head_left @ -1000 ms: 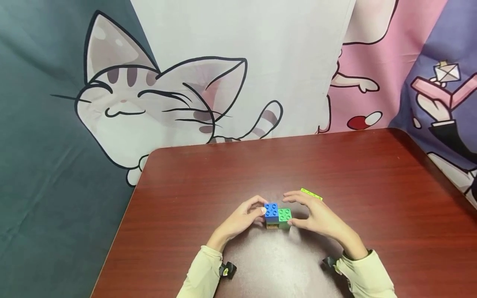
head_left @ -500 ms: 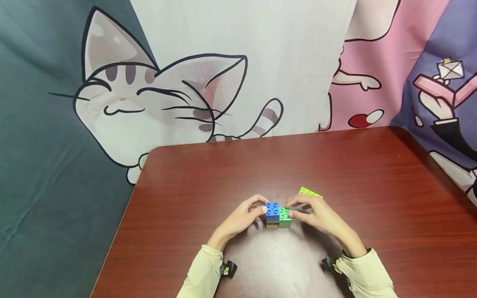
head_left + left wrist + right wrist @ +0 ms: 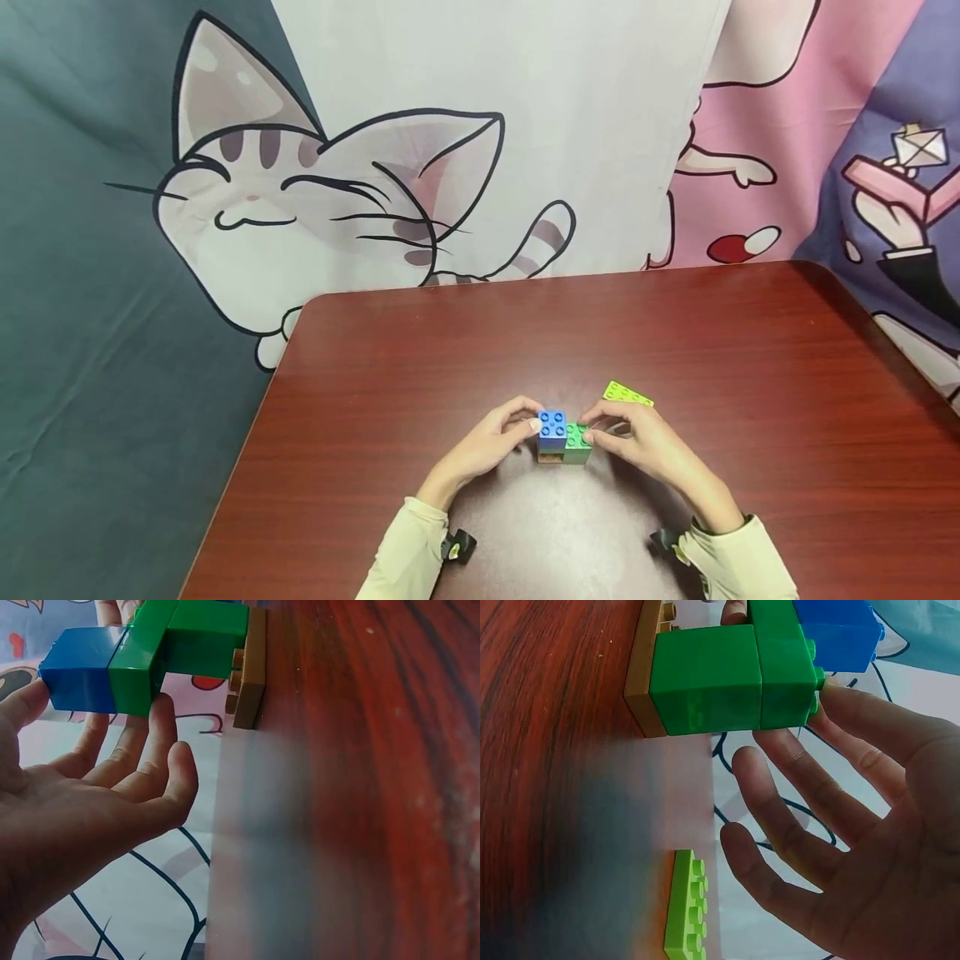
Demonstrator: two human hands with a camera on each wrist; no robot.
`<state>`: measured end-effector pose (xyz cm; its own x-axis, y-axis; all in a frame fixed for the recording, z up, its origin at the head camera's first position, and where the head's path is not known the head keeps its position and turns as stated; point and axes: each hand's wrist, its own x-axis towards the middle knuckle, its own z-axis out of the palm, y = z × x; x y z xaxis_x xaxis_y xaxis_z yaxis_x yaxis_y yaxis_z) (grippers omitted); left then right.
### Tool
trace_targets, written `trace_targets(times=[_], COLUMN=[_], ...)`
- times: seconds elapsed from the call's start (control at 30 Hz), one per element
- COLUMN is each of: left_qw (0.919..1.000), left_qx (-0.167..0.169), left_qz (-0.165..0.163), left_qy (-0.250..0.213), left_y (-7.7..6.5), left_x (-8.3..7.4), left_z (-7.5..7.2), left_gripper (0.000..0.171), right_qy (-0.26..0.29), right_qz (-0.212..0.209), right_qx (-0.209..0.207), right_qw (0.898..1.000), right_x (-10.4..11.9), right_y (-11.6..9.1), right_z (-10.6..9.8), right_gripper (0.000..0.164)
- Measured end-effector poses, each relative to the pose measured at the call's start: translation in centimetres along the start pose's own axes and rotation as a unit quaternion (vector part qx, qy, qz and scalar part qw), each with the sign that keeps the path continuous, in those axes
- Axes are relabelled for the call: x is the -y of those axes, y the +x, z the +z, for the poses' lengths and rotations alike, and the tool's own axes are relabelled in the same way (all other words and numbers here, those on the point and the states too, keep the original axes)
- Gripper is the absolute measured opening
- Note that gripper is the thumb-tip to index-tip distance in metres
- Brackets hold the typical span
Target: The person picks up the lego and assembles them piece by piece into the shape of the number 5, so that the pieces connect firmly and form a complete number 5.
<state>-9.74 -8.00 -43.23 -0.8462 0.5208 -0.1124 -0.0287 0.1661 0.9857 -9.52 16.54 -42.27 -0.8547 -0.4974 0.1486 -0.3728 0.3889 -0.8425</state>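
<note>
A small stack of toy building bricks stands on the table. Its base is a thin brown brick [image 3: 255,675], topped by a green block [image 3: 705,679]. Across that lies a longer green brick [image 3: 784,675], which overhangs to the left. A blue brick [image 3: 552,423] sits over the overhanging end. My left hand [image 3: 483,446] pinches the blue brick from the left, thumb in front and fingers behind. At the other end, my right hand [image 3: 641,437] pinches the longer green brick between thumb and fingers, its lower fingers spread loose in the right wrist view.
A lime-green studded brick [image 3: 628,393] lies flat on the table just behind my right hand. The dark red wooden table [image 3: 390,358] reaches back to a cartoon cat curtain [image 3: 360,192]. Each wrist carries a small black camera.
My right thumb and fingers have closed in from a wide spread onto the longer green brick. The left hand keeps its hold on the blue brick, and the stack stays in place.
</note>
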Motion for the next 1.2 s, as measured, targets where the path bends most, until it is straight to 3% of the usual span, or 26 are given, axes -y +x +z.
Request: trace_targets(times=[0.27,0.43,0.6,0.73,0.9,1.0,1.2], left_qw=[0.9972,0.9964,0.9949,0.9933,0.9926,0.9924,0.9918], left_qx=[0.006,0.018,0.027,0.035,0.04,0.045,0.055], left_qz=[-0.01,-0.011,-0.009,-0.007,-0.008,-0.011,-0.013], left_qy=[-0.074,-0.082,-0.097,-0.11,-0.114,-0.114,-0.114], left_y=[-0.4,-0.5,-0.5,-0.5,-0.5,-0.5,-0.3], left_x=[-0.3,-0.1,0.3,0.5,0.6,0.6,0.5], left_z=[0.1,0.1,0.0,0.0,-0.1,-0.1,0.0], left_gripper=[0.027,0.028,0.029,0.032,0.038,0.043,0.052], right_qy=[-0.009,0.005,-0.036,-0.134,-0.237,-0.264,-0.29], right_qz=[0.009,-0.009,-0.004,0.044,0.11,0.129,0.149], right_qx=[-0.004,0.012,-0.055,-0.112,-0.092,-0.087,-0.114], right_qw=[1.0,1.0,0.998,0.984,0.961,0.952,0.939], right_x=[-0.3,-0.6,-1.3,-2.1,-3.4,-3.9,-4.1], right_y=[0.1,-0.3,-0.8,-1.3,-1.7,-1.6,-1.5], right_z=[0.1,-0.6,-2.4,-3.9,-4.4,-3.9,-3.1], right_gripper=[0.012,0.018,0.027,0.033,0.044,0.045,0.033])
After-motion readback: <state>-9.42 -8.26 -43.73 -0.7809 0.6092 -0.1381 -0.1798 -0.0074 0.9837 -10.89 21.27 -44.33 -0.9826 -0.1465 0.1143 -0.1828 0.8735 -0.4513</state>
